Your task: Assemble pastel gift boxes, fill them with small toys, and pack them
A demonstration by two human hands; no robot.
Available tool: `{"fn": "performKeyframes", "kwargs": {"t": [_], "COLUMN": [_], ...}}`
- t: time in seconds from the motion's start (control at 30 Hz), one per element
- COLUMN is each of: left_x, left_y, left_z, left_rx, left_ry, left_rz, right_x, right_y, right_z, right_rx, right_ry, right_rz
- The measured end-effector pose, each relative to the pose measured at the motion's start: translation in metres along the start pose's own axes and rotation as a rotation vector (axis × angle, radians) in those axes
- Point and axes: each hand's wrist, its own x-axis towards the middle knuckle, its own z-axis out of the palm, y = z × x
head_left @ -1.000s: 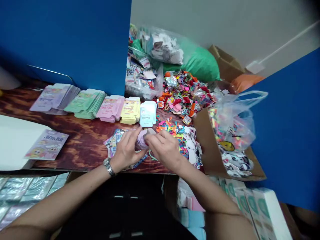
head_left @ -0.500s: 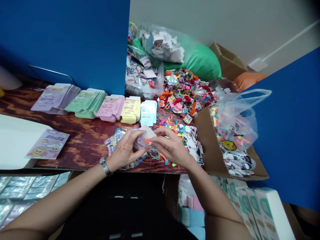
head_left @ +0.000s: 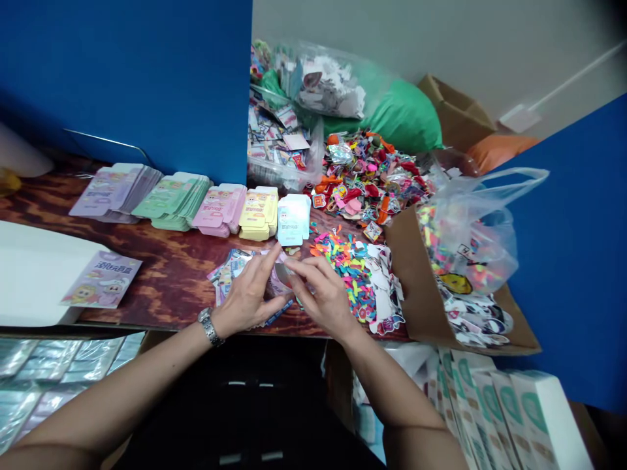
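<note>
Near the front edge of the table (head_left: 169, 277), seen from the head: holding a small purple box (head_left: 277, 281), by a pile of cards (head_left: 226, 271). With left hand (head_left: 249, 292), gripping its side, thumb and fingers curled apart around it. With right hand (head_left: 322, 292), touching near the open top, fingertips bent and close together; cannot tell about anything pinched there. Looks like thin card: light, a bit stiff, maybe smooth, easy to squash. Best to hold softly by the side walls, not by the top. Mind the table edge close below, the blue boxes (head_left: 292, 220) just behind, and the bright little bits (head_left: 351, 271) beside the right hand. More room to the left.
</note>
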Motion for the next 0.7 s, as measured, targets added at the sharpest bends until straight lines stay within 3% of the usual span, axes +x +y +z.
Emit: {"fn": "performKeyframes", "kwargs": {"t": [0.27,0.47,0.7], "left_x": [0.000,0.001,0.000], "left_y": [-0.001,0.000,0.002], "left_z": [0.001,-0.001,0.004], "left_rx": [0.069,0.107,0.355], "left_ry": [0.020,0.019,0.092], "left_rz": [0.022,0.013,0.067], "right_x": [0.009,0.012,0.009], "right_y": [-0.002,-0.005,-0.012], "right_z": [0.005,0.003,0.011], "right_rx": [0.327,0.146,0.063], "right_ry": [0.004,-0.058,0.048], "right_rz": [0.361,0.241,0.145]}}
